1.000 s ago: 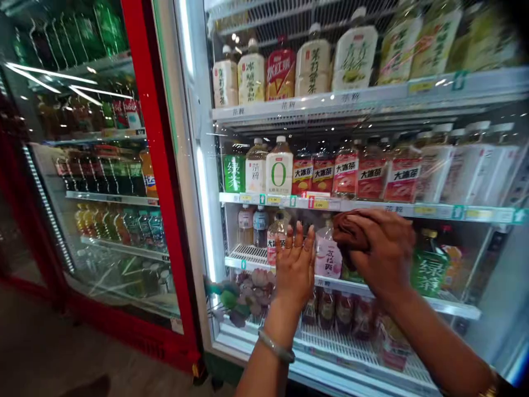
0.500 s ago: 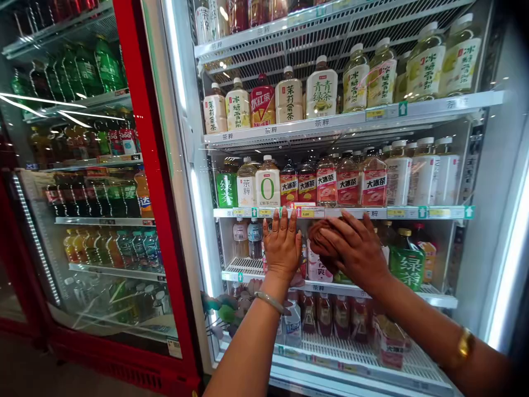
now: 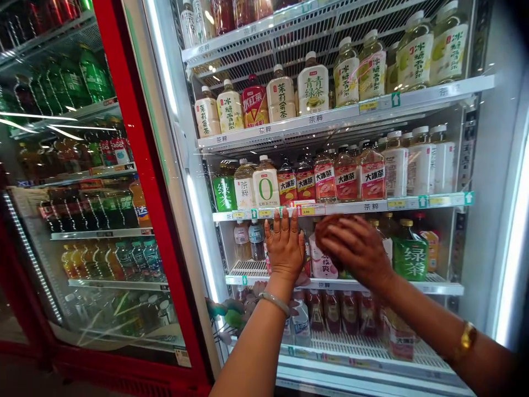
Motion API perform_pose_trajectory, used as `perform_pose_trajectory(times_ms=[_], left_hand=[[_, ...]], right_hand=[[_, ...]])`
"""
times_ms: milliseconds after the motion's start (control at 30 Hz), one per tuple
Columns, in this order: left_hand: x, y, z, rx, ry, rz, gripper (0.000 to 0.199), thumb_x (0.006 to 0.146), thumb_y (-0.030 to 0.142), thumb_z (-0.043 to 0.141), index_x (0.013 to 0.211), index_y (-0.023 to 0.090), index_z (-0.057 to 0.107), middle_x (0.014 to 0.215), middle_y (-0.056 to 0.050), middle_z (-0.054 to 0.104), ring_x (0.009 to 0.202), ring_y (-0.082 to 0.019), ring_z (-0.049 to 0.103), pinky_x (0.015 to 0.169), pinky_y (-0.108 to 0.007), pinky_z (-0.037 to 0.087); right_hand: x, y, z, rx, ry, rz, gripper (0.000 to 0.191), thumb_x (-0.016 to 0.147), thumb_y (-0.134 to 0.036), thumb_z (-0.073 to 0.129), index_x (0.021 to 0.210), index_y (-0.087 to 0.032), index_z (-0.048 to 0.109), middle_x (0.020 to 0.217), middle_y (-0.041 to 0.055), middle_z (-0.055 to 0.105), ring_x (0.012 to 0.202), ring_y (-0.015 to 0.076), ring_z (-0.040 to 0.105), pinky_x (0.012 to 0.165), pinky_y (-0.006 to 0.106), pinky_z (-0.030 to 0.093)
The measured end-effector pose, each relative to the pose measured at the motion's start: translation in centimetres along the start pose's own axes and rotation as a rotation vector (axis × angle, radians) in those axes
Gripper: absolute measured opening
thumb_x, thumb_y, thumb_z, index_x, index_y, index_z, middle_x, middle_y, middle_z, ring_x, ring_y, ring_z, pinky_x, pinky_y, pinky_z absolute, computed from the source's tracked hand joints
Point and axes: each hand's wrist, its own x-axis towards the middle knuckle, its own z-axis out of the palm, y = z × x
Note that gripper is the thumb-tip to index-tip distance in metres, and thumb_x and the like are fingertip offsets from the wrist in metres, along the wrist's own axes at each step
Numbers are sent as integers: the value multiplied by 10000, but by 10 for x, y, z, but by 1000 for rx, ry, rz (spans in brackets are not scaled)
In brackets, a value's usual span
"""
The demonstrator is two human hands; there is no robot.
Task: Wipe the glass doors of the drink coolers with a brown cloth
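Note:
My left hand (image 3: 285, 245) lies flat against the glass door (image 3: 351, 344) of a lit drinks fridge, its fingers spread and pointing up, a pale bangle on the wrist. To its right, my right hand (image 3: 359, 251) presses a bunched reddish-brown cloth (image 3: 330, 234) to the same glass. The fingers curve over the cloth and hide part of it. Behind the glass, just below the middle shelf edge (image 3: 372, 206), a pink-and-white bottle (image 3: 322, 259) is partly covered by the cloth. A green bottle (image 3: 409, 251) shows to the right of my right hand.
Bottled drinks fill several shelves behind the glass, including a bottle marked 0 (image 3: 265, 187). On the left stands another fridge with a red frame (image 3: 144, 182) and more bottles. Reddish and green leaf-like shapes (image 3: 233, 318) show near the lower left of the door.
My right hand and the cloth have slid slightly down over the glass, away from the shelf edge. My left hand stays in place. The view has tilted a little.

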Motion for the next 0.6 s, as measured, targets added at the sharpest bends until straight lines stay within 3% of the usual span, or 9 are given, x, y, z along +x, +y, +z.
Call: perform_pose_trajectory(times_ms=[133,200,300,400,500,600], left_hand=[[-2,0,0,0,-36,10,789,991,305,547,1663,179,154,1726,-127,191,1626,-298,54,1324,-582,47],[-3,0,1,-3,-54,16,811,981,315,559,1664,172,146,1732,-135,159,1625,-314,43,1320,-599,51],[-4,-1,2,-3,-50,24,830,968,288,566,1666,177,132,1736,-131,139,1624,-319,36,1318,-608,50],[-5,-1,3,0,-46,24,827,970,270,561,1667,188,124,1738,-122,138,1624,-313,43,1321,-599,53],[-5,-1,3,3,-39,22,804,985,263,542,1668,193,122,1738,-115,146,1624,-300,37,1324,-592,62],[-4,0,3,-3,-41,17,794,984,261,549,1665,188,147,1733,-125,159,1622,-304,47,1323,-598,83]], right_hand=[[48,6,20,-23,134,234,441,889,-234,724,1304,-362,649,1394,43,617,1439,299,439,1222,598,392],[53,-4,26,0,110,204,462,874,-282,740,1320,-359,647,1429,48,596,1476,333,388,1238,653,335],[34,-16,22,30,-1,87,477,845,-370,768,1308,-334,656,1423,47,603,1514,362,322,1251,701,267],[17,-7,12,22,-48,11,448,857,-377,766,1289,-352,650,1375,24,631,1498,331,357,1267,698,226],[32,19,10,19,-20,17,418,864,-389,766,1261,-331,645,1393,50,615,1476,341,404,1261,731,164],[63,34,19,63,46,41,409,840,-356,782,1226,-309,654,1418,75,593,1465,348,410,1234,697,256]])
